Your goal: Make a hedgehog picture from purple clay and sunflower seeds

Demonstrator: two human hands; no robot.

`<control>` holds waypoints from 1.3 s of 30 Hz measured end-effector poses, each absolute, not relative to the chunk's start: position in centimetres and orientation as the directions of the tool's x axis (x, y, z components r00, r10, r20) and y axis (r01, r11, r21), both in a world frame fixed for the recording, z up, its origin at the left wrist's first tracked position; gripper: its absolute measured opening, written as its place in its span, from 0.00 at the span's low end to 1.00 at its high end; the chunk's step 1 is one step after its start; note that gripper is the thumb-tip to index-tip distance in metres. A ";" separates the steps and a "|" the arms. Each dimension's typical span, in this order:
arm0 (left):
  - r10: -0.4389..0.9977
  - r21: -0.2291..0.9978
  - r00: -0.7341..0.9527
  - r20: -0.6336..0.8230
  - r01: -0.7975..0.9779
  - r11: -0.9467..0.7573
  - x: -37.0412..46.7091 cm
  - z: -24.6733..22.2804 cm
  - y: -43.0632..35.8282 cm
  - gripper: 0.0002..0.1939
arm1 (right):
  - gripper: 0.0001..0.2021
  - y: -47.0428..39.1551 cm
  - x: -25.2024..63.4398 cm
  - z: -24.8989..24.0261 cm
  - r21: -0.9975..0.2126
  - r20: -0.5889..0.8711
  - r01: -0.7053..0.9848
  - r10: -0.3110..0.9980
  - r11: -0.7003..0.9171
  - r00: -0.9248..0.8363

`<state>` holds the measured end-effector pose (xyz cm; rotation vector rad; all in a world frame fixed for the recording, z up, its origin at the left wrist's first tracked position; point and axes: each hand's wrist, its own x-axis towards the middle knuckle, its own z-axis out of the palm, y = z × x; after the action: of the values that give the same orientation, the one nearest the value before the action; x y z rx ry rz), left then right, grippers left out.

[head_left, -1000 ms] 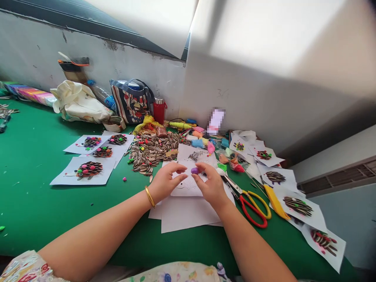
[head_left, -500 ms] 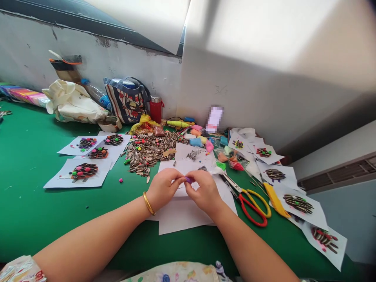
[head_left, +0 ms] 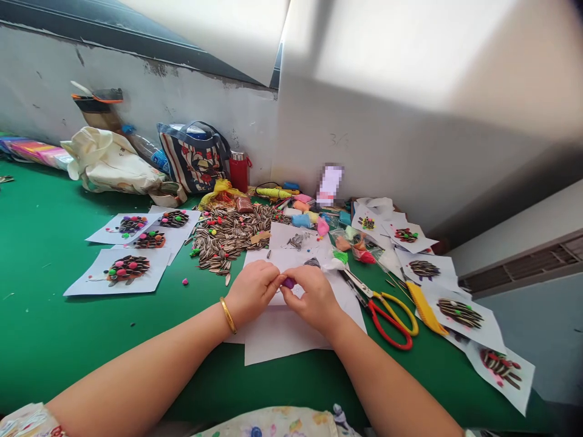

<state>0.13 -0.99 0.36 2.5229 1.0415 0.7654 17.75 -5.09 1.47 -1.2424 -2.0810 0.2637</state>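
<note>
Touching at fingertips, left hand (head_left: 249, 294) and right hand (head_left: 315, 298) are held together over paper (head_left: 283, 340); purple clay (head_left: 288, 283) is pinched between them, nearer right hand, long axis too hidden to be told.

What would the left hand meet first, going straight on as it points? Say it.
The left hand would likely meet the purple lump, perhaps touching it now, then the right hand.

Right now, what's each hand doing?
Left hand: fingers pinched at the purple clay.
Right hand: fingers curled, pinching the same purple clay.
</note>
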 end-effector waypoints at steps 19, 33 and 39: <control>0.793 0.688 0.537 0.288 0.460 -0.561 0.1 -0.3 -0.5 0.15 | 0.03 -4.9 18.2 0.9 -0.408 0.441 0.771 0.844 0.490 -0.304; 0.815 0.792 0.513 0.269 0.364 -0.490 0.2 -0.4 -0.4 0.07 | 0.04 -4.6 18.9 0.7 -0.407 0.465 0.778 0.842 0.478 -0.273; 0.879 0.847 0.418 0.230 0.359 -0.392 -0.1 0.0 0.1 0.10 | 0.10 -4.1 20.1 0.8 -0.541 0.472 0.710 0.861 0.451 -0.187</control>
<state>-0.08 0.08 -0.04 1.9413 1.0498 0.9032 20.11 -4.11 0.82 -1.3158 -1.9535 0.2563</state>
